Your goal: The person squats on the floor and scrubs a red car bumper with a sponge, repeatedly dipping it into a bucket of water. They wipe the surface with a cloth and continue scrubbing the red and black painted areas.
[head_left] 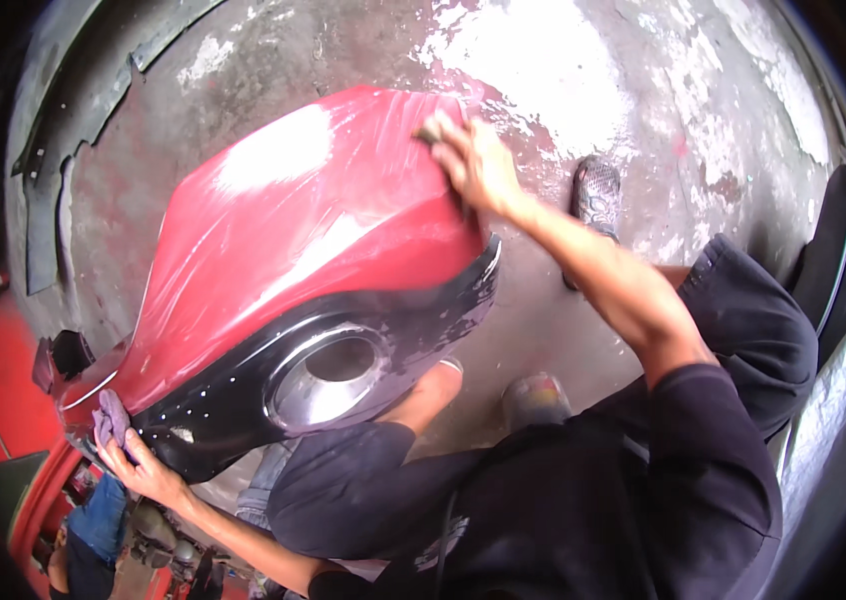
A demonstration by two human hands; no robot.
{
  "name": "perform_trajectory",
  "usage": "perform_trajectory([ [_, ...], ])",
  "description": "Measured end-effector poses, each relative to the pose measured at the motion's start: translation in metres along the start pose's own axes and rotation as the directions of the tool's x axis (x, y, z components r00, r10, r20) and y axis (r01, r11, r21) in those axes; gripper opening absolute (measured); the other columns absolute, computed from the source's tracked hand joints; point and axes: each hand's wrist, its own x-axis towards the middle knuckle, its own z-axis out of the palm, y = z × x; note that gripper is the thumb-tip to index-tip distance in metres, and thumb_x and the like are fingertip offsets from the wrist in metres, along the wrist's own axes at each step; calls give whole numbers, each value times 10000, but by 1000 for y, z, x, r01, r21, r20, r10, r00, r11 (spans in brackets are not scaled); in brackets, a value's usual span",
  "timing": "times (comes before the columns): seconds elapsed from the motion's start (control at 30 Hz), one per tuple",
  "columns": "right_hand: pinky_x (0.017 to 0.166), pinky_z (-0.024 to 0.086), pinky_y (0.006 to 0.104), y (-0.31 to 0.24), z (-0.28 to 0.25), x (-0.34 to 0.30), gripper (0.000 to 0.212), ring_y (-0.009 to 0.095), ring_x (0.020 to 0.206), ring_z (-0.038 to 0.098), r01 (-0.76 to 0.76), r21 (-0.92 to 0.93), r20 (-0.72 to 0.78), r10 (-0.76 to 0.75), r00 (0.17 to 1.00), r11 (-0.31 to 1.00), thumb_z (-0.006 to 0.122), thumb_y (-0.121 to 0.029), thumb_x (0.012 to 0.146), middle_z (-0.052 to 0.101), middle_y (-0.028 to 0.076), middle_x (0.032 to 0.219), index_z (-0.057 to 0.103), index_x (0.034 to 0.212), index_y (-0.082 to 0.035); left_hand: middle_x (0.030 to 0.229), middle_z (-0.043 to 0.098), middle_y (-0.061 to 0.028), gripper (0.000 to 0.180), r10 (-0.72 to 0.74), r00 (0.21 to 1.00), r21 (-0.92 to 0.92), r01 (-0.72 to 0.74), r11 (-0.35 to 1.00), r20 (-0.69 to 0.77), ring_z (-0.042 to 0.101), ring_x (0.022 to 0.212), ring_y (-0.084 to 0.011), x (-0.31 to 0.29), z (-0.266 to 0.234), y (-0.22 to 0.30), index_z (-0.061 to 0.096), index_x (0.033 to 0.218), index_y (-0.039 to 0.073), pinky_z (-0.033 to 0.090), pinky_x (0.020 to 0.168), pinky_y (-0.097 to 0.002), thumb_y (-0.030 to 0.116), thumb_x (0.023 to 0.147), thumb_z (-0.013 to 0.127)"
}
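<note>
- Grey concrete floor (pixel 683 190), worn and patched with pale marks, spreads around the work, with a wet, glaring patch of light near the top.
- Across it, in front of the person and close by the bent left leg (pixel 343 480), is a large curved car bumper panel (pixel 283 250); what holds it up is hidden.
- Most of its face is red and glossy, crossed by whitish streaks and smears, with a broad white glare on the upper left.
- Along the near side runs a black lower section (pixel 208 410), wavy where it meets the red, dotted with bright specks and mottled toward its right tip.
- Set in that black part is a silvery round recess (pixel 318 402) with a dark hole.
- At the panel's far right edge, the right hand (pixel 483 165) grips a small dark pad (pixel 427 131) in its fingers; both are slightly blurred.
- At the lower left end, the left hand (pixel 151 470) clasps a bunched purple cloth (pixel 111 418) against the panel.
</note>
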Motion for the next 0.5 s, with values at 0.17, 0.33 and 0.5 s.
perform_trajectory([
  [0.17,985,526,517,21,-4,7,499,396,1137,615,81,6,-17,-81,997,997,664,-340,988,636,229,1200,603,1462,-193,1422,607,-212,307,-73,997,-34,74,997,9,556,1314,-361,-1,2,0,650,1262,-80,373,1148,-482,119,1033,601],
  [0.33,946,535,518,16,-8,52,466,409,1115,636,-183,-55,19,184,983,982,648,-314,994,654,216,1244,616,1434,-164,1421,607,-212,316,-39,999,-8,39,999,-5,557,1313,-356,3,12,-5,650,1258,-85,376,1147,-477,138,1037,609],
  [0.5,928,545,531,-39,-20,-39,385,406,1082,646,204,115,2,-206,979,972,675,-294,977,637,240,1299,677,1327,-133,1410,611,-228,305,-57,998,-33,57,998,0,560,1307,-367,-8,-2,-2,652,1256,-94,385,1138,-475,106,1030,610],
])
